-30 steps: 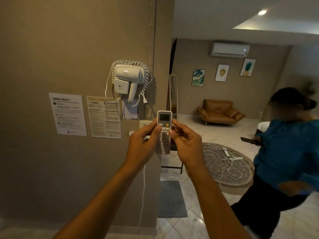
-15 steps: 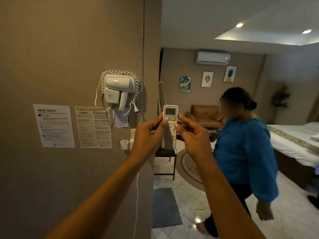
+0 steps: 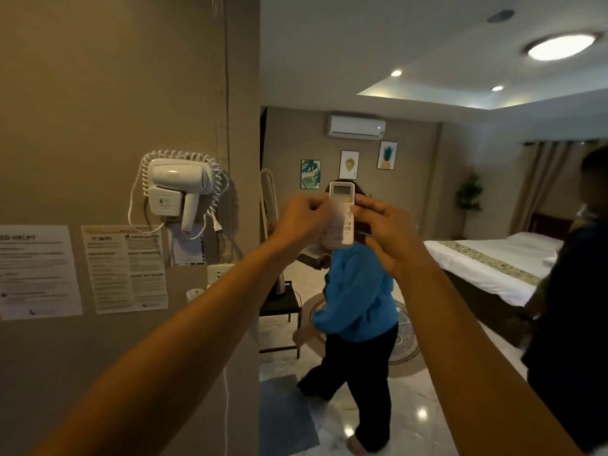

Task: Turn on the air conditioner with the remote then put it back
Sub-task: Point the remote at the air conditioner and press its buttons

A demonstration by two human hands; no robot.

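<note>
Holding the white remote (image 3: 342, 214) upright at the centre of the frame, both hands were raised at arm's length. The left hand (image 3: 301, 218) pinched its left edge and the right hand (image 3: 386, 232) clasped its right edge, a fingertip lying near the buttons below the small screen. Whether a button was actually being pressed could not be told. The remote's top end pointed toward the wall-mounted air conditioner (image 3: 356, 126) in the upper middle of the frame, where a small light showed on the casing.

A person in a blue top (image 3: 357, 291) stood directly behind the remote, low in the centre, and another person (image 3: 572, 307) filled the right edge. The likeliest trouble seemed to be a blocked signal: should either of them step higher into the line between remote and unit, the command might not register. A two-sided pinch on a smooth casing also looked slippery, so pressing hard could tip the remote out of the fingers onto the tiled floor (image 3: 427, 406). Its resting place was not evident; the wall at left carried only a hair dryer (image 3: 179, 189) and printed notices (image 3: 126, 268).
</note>
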